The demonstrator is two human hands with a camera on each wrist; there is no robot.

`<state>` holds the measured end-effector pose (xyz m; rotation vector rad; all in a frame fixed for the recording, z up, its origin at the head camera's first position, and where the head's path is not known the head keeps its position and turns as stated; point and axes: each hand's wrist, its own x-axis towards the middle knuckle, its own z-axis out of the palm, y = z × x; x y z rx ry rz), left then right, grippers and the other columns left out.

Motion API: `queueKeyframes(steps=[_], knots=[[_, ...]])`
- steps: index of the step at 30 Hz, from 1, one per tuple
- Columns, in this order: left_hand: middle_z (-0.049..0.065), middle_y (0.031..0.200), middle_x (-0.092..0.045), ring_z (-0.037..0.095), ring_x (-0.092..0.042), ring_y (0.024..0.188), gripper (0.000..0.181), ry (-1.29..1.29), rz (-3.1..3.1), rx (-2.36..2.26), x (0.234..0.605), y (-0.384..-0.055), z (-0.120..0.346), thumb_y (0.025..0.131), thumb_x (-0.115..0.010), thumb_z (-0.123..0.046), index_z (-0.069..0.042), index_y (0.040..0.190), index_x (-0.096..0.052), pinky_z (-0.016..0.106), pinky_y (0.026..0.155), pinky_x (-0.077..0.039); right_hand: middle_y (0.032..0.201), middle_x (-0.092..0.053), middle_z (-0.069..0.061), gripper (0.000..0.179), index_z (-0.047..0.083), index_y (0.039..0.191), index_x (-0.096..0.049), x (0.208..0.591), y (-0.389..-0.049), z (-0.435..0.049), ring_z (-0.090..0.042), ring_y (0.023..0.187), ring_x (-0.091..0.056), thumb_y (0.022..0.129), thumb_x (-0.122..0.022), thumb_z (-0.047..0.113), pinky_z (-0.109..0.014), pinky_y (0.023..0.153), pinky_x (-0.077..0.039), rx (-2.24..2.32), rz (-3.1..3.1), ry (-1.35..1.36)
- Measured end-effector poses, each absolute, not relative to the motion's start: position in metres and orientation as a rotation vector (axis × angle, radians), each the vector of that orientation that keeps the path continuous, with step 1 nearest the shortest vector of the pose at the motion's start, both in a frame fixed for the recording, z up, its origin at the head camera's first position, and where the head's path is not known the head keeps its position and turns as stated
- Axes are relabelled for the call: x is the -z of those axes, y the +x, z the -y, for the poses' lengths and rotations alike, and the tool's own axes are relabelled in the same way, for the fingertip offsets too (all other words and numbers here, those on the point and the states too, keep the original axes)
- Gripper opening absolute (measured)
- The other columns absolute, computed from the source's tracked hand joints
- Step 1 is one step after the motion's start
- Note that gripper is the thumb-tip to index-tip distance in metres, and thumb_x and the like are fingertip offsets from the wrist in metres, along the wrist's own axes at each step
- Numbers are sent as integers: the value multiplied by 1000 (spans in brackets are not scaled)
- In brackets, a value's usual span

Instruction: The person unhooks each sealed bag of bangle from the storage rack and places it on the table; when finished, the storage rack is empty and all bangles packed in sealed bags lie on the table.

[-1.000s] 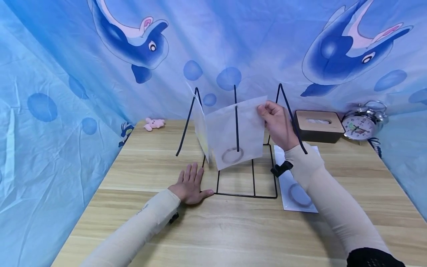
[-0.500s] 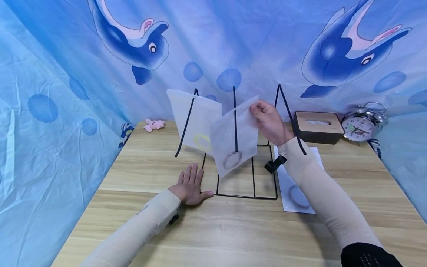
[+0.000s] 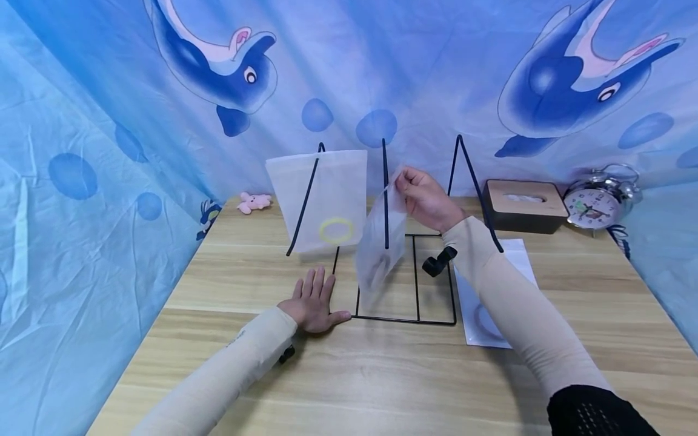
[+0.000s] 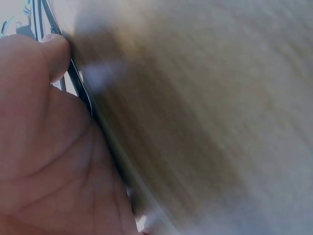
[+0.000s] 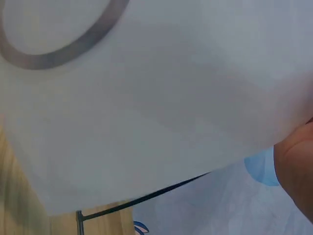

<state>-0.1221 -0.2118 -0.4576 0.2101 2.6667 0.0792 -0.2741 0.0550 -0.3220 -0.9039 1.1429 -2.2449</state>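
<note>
Frosted bag at the middle prong of the black wire rack — now swung nearly edge-on, placement seemingly unfinished. Upper edge pinched between fingers of right hand; left hand flat, fingers spread, thumb at rack corner.

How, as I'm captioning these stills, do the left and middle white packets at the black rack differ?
The left packet shows a yellow ring; the middle packet shows a grey ring.
In the head view, the left packet faces the camera broadly; the middle packet is turned away, looking narrower.
The right grip pinches the middle packet near its top; no grip touches the left packet.
Both are white and translucent.
</note>
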Motion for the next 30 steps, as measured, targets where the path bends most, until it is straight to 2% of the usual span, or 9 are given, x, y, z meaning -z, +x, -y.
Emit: queueKeyframes(steps=[8,19,30], knots=[[19,164,19,37,20,148,103,196,-2664,-57,455,-125,212,94,-32,-78,-9,162,3,55,118,4,87,-67,-2,16,6,92,-67,321,-273,-56,-11,80,-66,93,-69,21,-19,71,-51,2171,-1082,-974],[18,163,21,36,21,148,104,172,-2646,-67,459,-124,212,93,-33,-78,-10,162,5,54,118,5,87,-68,-3,14,7,95,-70,325,-271,-55,-12,76,-66,96,-66,20,-23,68,-52,2025,-990,-1070],[17,163,22,35,22,148,105,182,-2650,-65,459,-124,211,92,-31,-80,-11,162,4,54,118,5,87,-70,-5,13,7,89,-69,322,-257,-53,-13,78,-64,96,-66,18,-25,69,-53,1903,-937,-1112]])
